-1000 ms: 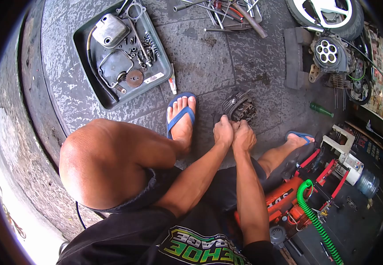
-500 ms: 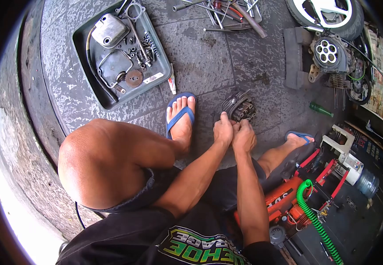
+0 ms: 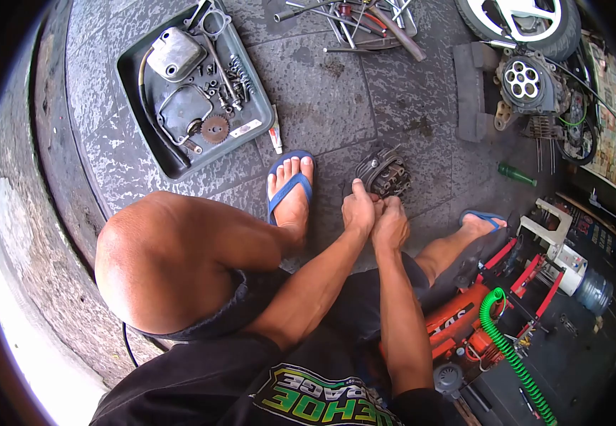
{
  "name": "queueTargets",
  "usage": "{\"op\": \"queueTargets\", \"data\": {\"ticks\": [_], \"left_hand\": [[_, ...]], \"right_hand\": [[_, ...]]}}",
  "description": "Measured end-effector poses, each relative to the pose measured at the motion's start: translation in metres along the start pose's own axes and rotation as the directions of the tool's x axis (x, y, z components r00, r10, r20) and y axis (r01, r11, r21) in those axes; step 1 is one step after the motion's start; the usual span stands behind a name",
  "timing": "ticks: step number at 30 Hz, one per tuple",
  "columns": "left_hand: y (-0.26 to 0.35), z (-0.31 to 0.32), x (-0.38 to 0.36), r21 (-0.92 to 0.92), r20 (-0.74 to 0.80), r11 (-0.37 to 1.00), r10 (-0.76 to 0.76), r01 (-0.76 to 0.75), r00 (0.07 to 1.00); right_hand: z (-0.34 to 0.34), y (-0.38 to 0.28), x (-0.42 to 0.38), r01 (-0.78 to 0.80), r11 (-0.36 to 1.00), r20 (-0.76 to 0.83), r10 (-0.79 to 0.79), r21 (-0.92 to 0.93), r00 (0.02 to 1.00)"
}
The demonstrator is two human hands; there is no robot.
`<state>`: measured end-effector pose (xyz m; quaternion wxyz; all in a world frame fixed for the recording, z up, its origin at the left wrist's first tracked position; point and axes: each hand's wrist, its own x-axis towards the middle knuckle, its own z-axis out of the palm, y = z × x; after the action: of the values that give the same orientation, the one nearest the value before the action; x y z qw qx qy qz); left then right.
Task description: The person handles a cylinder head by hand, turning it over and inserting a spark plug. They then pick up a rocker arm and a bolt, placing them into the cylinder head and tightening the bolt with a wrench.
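Note:
A dark, finned engine cylinder head point(image 3: 387, 170) lies on the tiled floor between my feet. My left hand point(image 3: 359, 210) is closed at its near edge, thumb pointing forward along it. Pressed against that hand, my right hand point(image 3: 391, 224) is closed too, its fingers curled at the near side of the cylinder head. Whatever sits between my fingers is hidden by the hands themselves.
A parts tray point(image 3: 264, 113) with a cover, gear, springs and bolts lies ahead left, a small tube point(image 3: 275, 139) beside it. Tools point(image 3: 365, 25) are piled ahead. An engine point(image 3: 528, 82), green bottle point(image 3: 517, 175) and red compressor point(image 3: 457, 316) with green hose point(image 3: 510, 348) are right.
Both hands stay closed together at the near side of the cylinder head, shifted only very slightly. The whole view has moved a few pixels; nothing else visibly differs.

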<state>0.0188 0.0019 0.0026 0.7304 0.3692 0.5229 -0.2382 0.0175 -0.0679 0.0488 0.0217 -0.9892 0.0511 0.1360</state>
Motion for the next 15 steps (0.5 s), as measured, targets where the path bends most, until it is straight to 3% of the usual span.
{"op": "queueTargets", "data": {"ticks": [5,11,15], "left_hand": [[0.010,-0.002,-0.006,0.020,0.010,1.000,-0.014,0.014,1.000],[0.019,-0.002,-0.012,0.210,0.000,0.977,-0.030,0.029,1.000],[-0.006,0.007,0.006,0.000,0.179,0.993,-0.118,0.120,0.977]], "right_hand": [[0.000,-0.002,0.007,0.094,0.992,-0.038,-0.098,-0.085,0.994],[-0.009,-0.004,0.010,0.107,0.989,0.040,-0.103,-0.104,0.994],[-0.008,-0.008,0.011,0.051,0.992,0.040,-0.047,-0.114,0.998]]}}
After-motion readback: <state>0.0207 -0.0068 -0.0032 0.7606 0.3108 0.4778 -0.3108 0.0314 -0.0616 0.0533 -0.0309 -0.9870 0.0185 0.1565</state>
